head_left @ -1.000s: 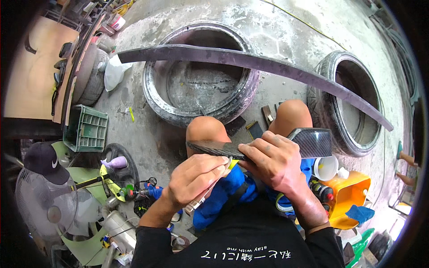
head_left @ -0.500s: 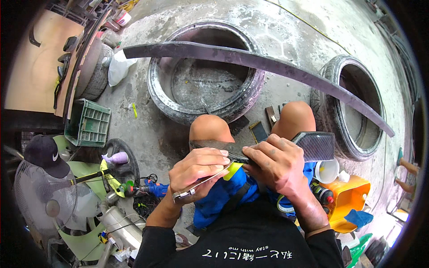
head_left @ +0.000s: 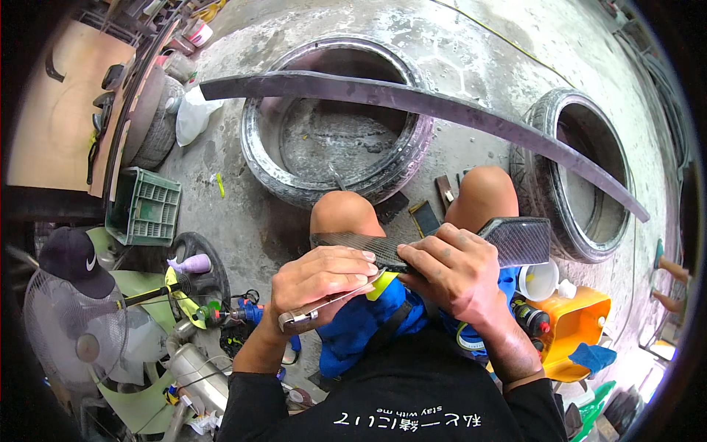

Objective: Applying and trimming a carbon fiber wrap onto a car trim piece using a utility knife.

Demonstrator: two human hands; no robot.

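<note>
A flat dark carbon-weave panel (head_left: 519,239) lies across my knees. My right hand (head_left: 445,272) grips it from above, near its middle. My left hand (head_left: 320,280) is closed around a thin metal tool (head_left: 302,318) whose silver end sticks out towards my wrist. Its other end meets the panel's underside next to a yellow-green piece (head_left: 381,283). Both hands touch each other at the panel's near edge. A blue cloth (head_left: 361,324) lies in my lap under them.
A long dark curved strip (head_left: 412,99) rests across two tyres (head_left: 331,188) (head_left: 582,236) on the concrete floor. A green crate (head_left: 143,206), a fan (head_left: 70,335) and a black cap (head_left: 70,254) are on the left. An orange container (head_left: 571,324) and a white cup (head_left: 537,280) stand on the right.
My left hand has slid a little along the panel's near edge with the metal tool. The right hand keeps its grip on the panel.
</note>
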